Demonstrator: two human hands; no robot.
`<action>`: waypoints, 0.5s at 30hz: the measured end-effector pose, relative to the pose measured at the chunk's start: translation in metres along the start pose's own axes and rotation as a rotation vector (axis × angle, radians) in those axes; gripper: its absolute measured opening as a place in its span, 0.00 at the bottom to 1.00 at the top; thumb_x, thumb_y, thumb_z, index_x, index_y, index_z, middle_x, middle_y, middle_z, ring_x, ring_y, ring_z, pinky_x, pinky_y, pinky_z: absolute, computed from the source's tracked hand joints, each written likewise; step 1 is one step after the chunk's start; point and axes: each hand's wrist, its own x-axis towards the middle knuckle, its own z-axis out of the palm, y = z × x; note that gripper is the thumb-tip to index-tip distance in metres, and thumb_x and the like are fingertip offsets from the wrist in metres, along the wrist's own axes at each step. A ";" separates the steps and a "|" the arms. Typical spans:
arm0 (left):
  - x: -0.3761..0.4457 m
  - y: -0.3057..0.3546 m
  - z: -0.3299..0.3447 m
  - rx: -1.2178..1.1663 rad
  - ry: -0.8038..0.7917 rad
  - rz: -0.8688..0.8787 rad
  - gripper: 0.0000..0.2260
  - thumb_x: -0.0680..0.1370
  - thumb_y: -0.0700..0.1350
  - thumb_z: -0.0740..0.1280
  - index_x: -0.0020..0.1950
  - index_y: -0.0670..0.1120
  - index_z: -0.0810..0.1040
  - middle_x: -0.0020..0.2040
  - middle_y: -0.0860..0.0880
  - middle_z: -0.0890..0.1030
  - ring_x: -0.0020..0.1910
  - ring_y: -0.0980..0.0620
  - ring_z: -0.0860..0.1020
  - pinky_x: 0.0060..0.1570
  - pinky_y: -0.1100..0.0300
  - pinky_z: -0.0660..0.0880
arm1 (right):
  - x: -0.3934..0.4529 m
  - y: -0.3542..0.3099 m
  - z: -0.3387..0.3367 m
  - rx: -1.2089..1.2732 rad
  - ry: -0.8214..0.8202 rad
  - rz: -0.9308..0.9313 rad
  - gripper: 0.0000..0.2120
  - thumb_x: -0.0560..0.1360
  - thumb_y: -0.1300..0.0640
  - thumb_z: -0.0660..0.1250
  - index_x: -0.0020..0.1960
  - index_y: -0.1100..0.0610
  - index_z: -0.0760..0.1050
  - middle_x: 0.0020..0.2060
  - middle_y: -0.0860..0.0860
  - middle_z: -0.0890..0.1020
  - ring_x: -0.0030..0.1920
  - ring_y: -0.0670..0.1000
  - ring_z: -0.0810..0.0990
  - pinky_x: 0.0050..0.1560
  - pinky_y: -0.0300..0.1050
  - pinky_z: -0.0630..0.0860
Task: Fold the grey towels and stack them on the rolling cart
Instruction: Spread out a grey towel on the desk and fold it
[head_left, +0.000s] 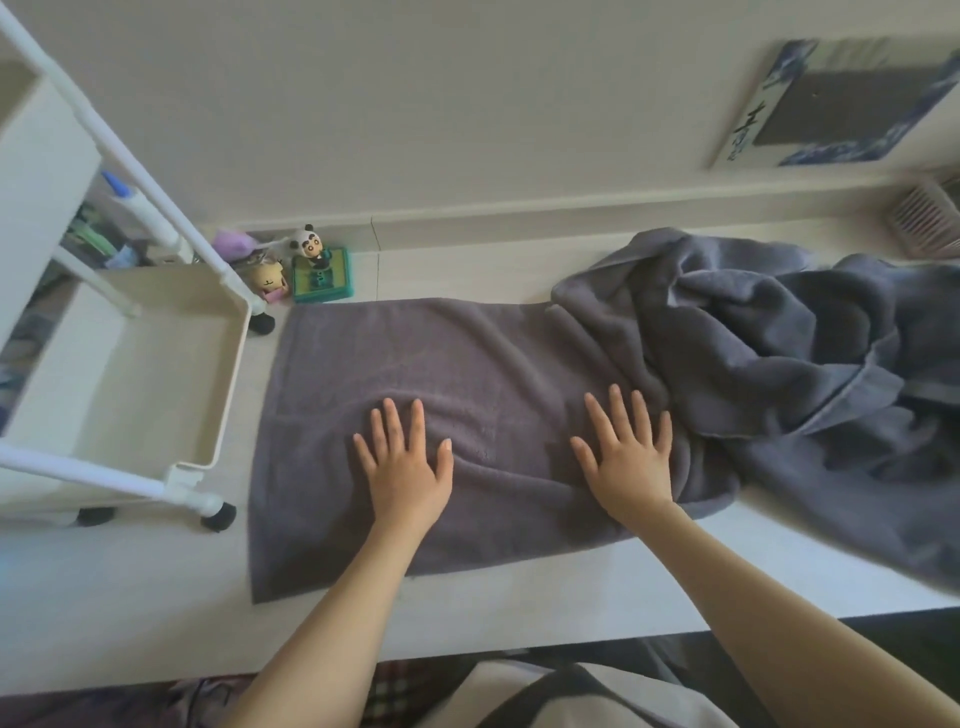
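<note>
The counter (519, 613) carries everything, and the cart (130, 364) stands beyond the left fingers' outer side, its lower tray bare. A heap (810, 374) of grey towels lies crumpled just past the right fingers, its near folds touching the little finger and overlapping the right end of the spread towel (415, 364). That towel lies flat and lengthwise under both palms, reaching well beyond the fingertips toward the wall and leftward to a free short edge.

The step in hand appears to be smoothing before the first fold. The left hand (408, 467) and right hand (631, 457) both press palm-down, fingers wide and straight, holding nothing. A ridge of cloth runs just ahead of the left fingertips and a crease lies between the two hands; to do this well, the palms should sweep outward from the middle, pushing those wrinkles toward the edges rather than bunching them. The right end should probably be pulled clear of the heap first, so corners can meet squarely. The toys (311, 270) beyond the left fingertips sit apart from the towel.
</note>
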 end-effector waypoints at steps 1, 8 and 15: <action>0.000 0.008 -0.002 -0.019 0.003 0.019 0.34 0.74 0.63 0.39 0.78 0.49 0.52 0.78 0.41 0.48 0.77 0.42 0.46 0.72 0.41 0.38 | -0.002 0.003 -0.003 0.009 0.040 -0.013 0.33 0.75 0.35 0.38 0.76 0.46 0.53 0.76 0.51 0.54 0.76 0.56 0.48 0.73 0.59 0.39; 0.013 0.079 -0.012 -0.052 -0.040 0.145 0.37 0.72 0.63 0.33 0.78 0.50 0.47 0.78 0.42 0.44 0.77 0.46 0.42 0.73 0.44 0.37 | -0.002 0.062 -0.025 0.031 0.175 0.114 0.29 0.76 0.40 0.47 0.71 0.53 0.67 0.71 0.55 0.67 0.72 0.59 0.62 0.72 0.59 0.47; 0.023 0.172 -0.016 -0.125 -0.044 0.235 0.32 0.76 0.60 0.41 0.78 0.48 0.51 0.79 0.43 0.48 0.78 0.47 0.46 0.73 0.44 0.41 | 0.011 0.126 -0.054 0.044 0.265 0.114 0.29 0.75 0.39 0.49 0.72 0.49 0.62 0.73 0.59 0.61 0.72 0.62 0.59 0.71 0.56 0.43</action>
